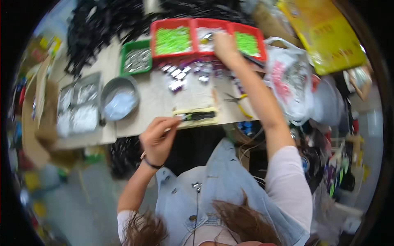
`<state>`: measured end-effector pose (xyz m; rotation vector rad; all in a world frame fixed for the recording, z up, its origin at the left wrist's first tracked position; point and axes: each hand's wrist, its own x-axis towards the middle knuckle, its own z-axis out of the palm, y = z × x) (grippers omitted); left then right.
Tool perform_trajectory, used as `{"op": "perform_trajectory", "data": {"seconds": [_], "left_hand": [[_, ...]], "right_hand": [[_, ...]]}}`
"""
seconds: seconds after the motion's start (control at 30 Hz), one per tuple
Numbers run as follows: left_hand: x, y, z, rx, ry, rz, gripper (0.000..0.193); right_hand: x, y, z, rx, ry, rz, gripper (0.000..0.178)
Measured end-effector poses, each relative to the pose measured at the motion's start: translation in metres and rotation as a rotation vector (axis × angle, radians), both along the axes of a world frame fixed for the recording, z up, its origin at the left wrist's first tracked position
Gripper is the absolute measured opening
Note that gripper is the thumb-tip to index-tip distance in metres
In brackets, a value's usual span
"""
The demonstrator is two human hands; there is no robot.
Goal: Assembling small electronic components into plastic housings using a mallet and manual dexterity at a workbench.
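Even, fairly bright light falls across the pale tabletop (160, 100), its source out of my sight. Glints come off the silvery pieces (178, 74), and the yellow bag (324, 35) at far right has a sheen. Blur softens the right hand (225, 46) and the far-left black strips (96, 39). Toward the dark, rounded rim everything bends and smears.

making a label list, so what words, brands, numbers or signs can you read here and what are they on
None can be read clearly.
Yellow plastic sack: reddish printing, too blurred to read.
White plastic bag: pinkish-red patch, too blurred to tell whether it is lettering.
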<state>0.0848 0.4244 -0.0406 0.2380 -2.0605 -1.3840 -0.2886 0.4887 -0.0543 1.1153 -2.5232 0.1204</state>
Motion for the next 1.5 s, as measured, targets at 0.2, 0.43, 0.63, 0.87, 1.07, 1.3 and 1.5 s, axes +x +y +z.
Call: {"op": "perform_trajectory", "data": {"seconds": [0.2, 0.43, 0.63, 0.87, 1.07, 1.3, 1.5], "left_hand": [[-0.008, 0.007, 0.017, 0.769, -0.097, -0.079, 0.014], [0.002, 0.026, 0.023, 0.666, -0.177, -0.255, 0.017], [0.002, 0.035, 0.015, 0.889, -0.126, -0.301, 0.017], [-0.004, 0.035, 0.015, 0.977, -0.241, -0.378, 0.015], [-0.012, 0.039, 0.019, 0.888, -0.215, -0.376, 0.014], [-0.017, 0.038, 0.015, 0.120, -0.250, -0.191, 0.013], [-0.017, 0.018, 0.002, 0.511, -0.268, -0.540, 0.009]], "right_hand": [[0.155, 0.046, 0.049, -0.698, -1.083, 0.393, 0.013], [0.265, 0.102, 0.050, -0.997, -1.389, 0.261, 0.009], [0.265, 0.112, 0.031, -1.012, -1.396, 0.272, 0.009], [0.262, 0.119, 0.019, -0.994, -1.015, 0.511, 0.009], [0.259, 0.131, 0.015, -1.065, -1.281, 0.263, 0.010], [0.238, 0.129, 0.022, -0.653, -0.648, 0.662, 0.019], [0.228, 0.132, 0.028, -0.651, -1.200, 0.662, 0.020]]}}
